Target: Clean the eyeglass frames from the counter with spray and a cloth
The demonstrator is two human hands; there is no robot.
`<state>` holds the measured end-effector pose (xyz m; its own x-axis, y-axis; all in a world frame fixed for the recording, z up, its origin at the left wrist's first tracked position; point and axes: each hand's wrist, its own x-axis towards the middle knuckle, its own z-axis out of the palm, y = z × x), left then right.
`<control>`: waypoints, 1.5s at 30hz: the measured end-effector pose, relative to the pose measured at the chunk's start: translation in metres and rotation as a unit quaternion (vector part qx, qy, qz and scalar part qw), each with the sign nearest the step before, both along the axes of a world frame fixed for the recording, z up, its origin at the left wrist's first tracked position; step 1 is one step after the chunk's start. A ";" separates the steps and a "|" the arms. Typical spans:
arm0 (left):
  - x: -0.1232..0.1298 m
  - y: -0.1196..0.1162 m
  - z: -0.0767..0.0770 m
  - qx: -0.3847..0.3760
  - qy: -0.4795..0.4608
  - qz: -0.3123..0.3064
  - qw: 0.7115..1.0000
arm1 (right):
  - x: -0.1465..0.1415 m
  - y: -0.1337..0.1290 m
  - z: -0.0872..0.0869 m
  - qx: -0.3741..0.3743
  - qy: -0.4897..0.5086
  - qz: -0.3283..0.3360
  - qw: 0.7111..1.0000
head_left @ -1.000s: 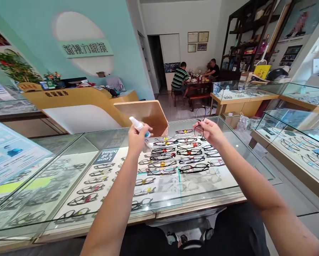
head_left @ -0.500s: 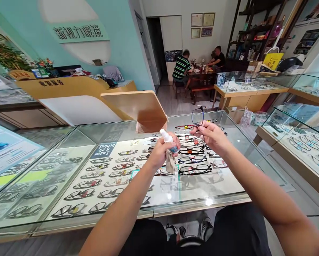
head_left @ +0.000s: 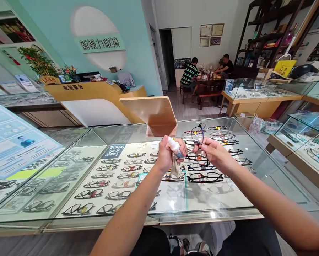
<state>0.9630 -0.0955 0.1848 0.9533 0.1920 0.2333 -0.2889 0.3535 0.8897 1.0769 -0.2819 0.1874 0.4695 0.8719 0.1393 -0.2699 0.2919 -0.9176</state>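
Wrapped in my left hand is a small white spray bottle, tilted with its top up and to the left. A beige cloth hangs from the same hand below the bottle. My right hand pinches a pair of dark-framed eyeglasses, held on end with one lens above the fingers and the other below. Bottle and glasses are close together but apart. Both hands are above the glass display case, where rows of eyeglasses lie.
A wooden stand with a tilted board rises at the case's far edge. On the left lies a blue-white leaflet. Behind are a yellow counter and two people seated at a table. More glass cases stand to the right.
The view has shifted, so the scene sits further right and slightly lower. My right hand has lowered the eyeglasses slightly, nearer the bottle's level. Both hands keep their holds.
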 end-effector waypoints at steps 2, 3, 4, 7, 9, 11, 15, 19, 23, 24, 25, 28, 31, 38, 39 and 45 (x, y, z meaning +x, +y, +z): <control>-0.002 0.001 0.001 -0.002 -0.007 -0.025 1.000 | -0.005 0.001 -0.001 -0.005 -0.003 0.006 1.000; -0.003 0.001 0.002 -0.004 -0.005 -0.043 0.999 | -0.006 0.001 -0.001 -0.006 -0.006 0.005 1.000; -0.004 0.001 0.003 -0.008 -0.001 -0.063 0.998 | -0.007 0.001 -0.002 -0.006 -0.009 0.002 1.000; -0.004 0.001 0.004 -0.026 0.009 -0.105 0.994 | -0.007 0.001 -0.002 -0.006 -0.003 -0.002 1.000; -0.004 0.000 0.003 -0.042 0.013 -0.123 0.991 | -0.006 0.002 -0.002 -0.007 0.007 -0.001 1.000; -0.004 0.000 0.002 -0.052 0.010 -0.137 0.989 | -0.004 0.002 -0.002 -0.005 0.011 -0.003 1.000; -0.003 0.000 -0.001 -0.079 -0.005 -0.138 0.987 | -0.003 0.003 -0.002 -0.003 0.015 -0.004 1.000; -0.002 0.003 0.001 -0.108 0.015 -0.119 0.987 | -0.003 0.003 -0.001 -0.008 0.022 -0.002 1.000; -0.002 0.005 0.001 -0.093 0.023 -0.131 0.987 | -0.003 0.002 0.000 -0.011 0.012 -0.006 1.000; -0.002 0.005 0.000 -0.083 0.019 -0.125 0.989 | -0.003 0.002 0.000 -0.011 0.011 -0.006 1.000; -0.001 0.004 0.000 -0.072 0.015 -0.113 0.991 | -0.003 0.002 0.000 -0.011 0.011 -0.006 1.000; 0.000 0.001 -0.002 -0.037 0.026 -0.072 0.996 | -0.003 0.002 0.000 -0.010 0.016 -0.005 1.000; 0.000 -0.001 -0.001 -0.040 0.048 -0.053 0.997 | -0.004 0.002 0.001 -0.014 0.016 -0.010 1.000; -0.004 0.006 0.006 -0.113 0.069 -0.104 0.986 | -0.006 0.000 0.002 -0.027 0.016 -0.003 1.000; -0.004 0.008 0.006 -0.109 0.069 -0.105 0.986 | -0.006 0.000 0.001 -0.029 0.013 -0.005 0.999; -0.005 0.004 0.008 0.031 0.113 -0.054 0.992 | -0.007 0.002 -0.003 -0.043 0.001 -0.003 0.999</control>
